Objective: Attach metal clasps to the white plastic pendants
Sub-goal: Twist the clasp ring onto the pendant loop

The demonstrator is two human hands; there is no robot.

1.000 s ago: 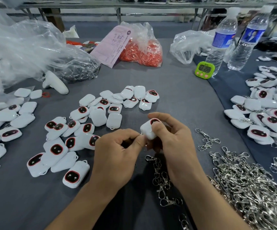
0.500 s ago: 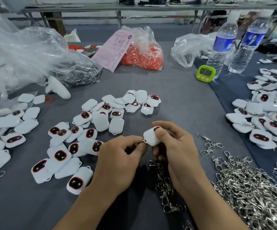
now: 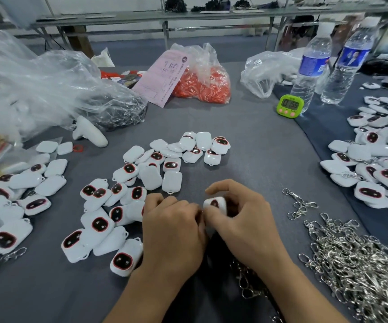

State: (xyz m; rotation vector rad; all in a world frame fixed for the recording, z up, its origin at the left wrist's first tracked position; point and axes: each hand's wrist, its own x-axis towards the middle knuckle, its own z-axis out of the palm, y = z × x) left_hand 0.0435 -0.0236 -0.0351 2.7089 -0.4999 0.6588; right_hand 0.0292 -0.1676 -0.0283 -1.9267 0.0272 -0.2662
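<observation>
The right hand [image 3: 242,226] grips a pendant [image 3: 215,204], thumb at its near edge and fingers curled round the far side, dark face up. The left hand [image 3: 172,231] lies knuckles-up just beside it at 9 o'clock. Its fingers are curled and its thumb tip meets the pendant's near corner; whether it pinches anything there is hidden. Both hands are over the grey table [image 3: 258,148].

At 6 o'clock, under the wrists, a string of clasps [image 3: 246,284] trails toward the near edge. A heap of clasps [image 3: 356,271] lies at 4 o'clock, with a few strays [image 3: 299,206] at 3. From 9 round to 12 o'clock spread loose pendants [image 3: 155,176], some face up, some face down. A second pile [image 3: 11,206] lies farther out at 9. A third pile [image 3: 379,164], some with clasps on, is at 2.

Far off are a green timer [image 3: 290,105] and two bottles [image 3: 311,64] at 1 o'clock, an orange bag [image 3: 202,85] with a pink slip [image 3: 162,76] at 12, and clear bags [image 3: 37,89] at 10.
</observation>
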